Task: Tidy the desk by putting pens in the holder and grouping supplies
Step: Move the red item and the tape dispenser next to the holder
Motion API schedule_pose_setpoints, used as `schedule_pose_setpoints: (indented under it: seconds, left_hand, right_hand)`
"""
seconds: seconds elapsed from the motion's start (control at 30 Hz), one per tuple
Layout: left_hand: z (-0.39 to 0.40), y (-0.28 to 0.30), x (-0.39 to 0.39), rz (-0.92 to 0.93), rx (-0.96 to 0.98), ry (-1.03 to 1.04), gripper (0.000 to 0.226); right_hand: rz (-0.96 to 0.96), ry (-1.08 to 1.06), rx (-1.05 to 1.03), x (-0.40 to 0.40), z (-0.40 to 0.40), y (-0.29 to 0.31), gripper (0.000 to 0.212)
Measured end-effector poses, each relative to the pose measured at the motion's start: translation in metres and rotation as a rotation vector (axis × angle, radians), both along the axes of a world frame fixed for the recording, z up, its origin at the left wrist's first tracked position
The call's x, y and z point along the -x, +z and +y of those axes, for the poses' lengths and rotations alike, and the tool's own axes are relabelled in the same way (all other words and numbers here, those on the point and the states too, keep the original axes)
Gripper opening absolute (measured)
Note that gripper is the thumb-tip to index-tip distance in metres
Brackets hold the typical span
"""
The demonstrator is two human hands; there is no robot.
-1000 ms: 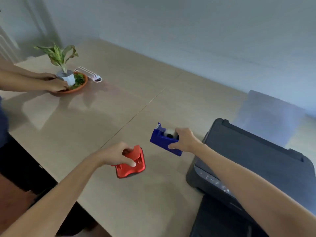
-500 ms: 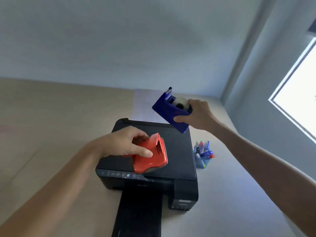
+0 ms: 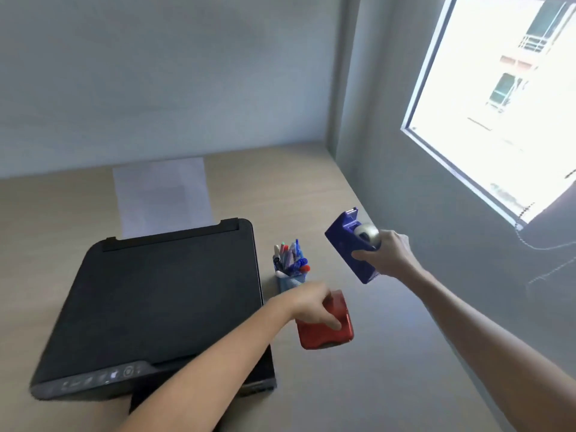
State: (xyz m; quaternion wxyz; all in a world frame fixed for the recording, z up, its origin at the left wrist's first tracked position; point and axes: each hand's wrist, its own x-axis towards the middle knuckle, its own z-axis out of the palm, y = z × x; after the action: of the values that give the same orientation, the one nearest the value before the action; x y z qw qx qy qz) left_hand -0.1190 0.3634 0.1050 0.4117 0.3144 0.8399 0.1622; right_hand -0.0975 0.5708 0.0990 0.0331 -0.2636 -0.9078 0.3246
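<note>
My left hand (image 3: 311,302) grips a red hole punch (image 3: 327,330) from above, low over the desk just in front of the pen holder. My right hand (image 3: 386,254) holds a blue tape dispenser (image 3: 347,241) with a tape roll in it, tilted in the air to the right of the holder. The blue mesh pen holder (image 3: 291,280) stands on the desk beside the printer and is filled with several pens (image 3: 291,254), their caps sticking up.
A black printer (image 3: 162,300) fills the desk's left part, with a white sheet (image 3: 162,193) lying behind it. The wooden desk (image 3: 374,385) meets a grey wall on the right, where a bright window (image 3: 505,98) is set.
My view has swung to the right. Both hands carried their objects from above the printer to the desk area right of it; the red hole punch is now lower, near the pen holder.
</note>
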Motion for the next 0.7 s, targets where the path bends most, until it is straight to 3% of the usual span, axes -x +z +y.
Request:
schedule_pose_setpoints:
  seconds: [0.1, 0.2, 0.4, 0.47, 0.7]
  left_hand:
    - [0.015, -0.038, 0.008, 0.055, 0.125, -0.001, 0.037]
    - [0.021, -0.061, 0.014, 0.101, 0.228, 0.008, 0.053]
    - [0.022, -0.088, 0.025, 0.117, 0.367, 0.012, 0.059]
    - [0.022, -0.093, 0.027, 0.108, 0.406, 0.013, 0.063]
    - [0.019, -0.095, 0.027, 0.140, 0.381, -0.004, 0.062]
  right_hand:
    - [-0.095, -0.043, 0.051, -0.001, 0.001, -0.044, 0.025]
    - [-0.145, -0.067, 0.079, 0.002, -0.005, -0.080, 0.026]
    - [-0.206, -0.130, 0.091, 0.018, -0.032, -0.118, 0.023]
    - [-0.222, -0.149, 0.084, 0.023, -0.041, -0.127, 0.032]
    - [-0.228, -0.179, 0.030, 0.027, -0.069, -0.138, 0.043]
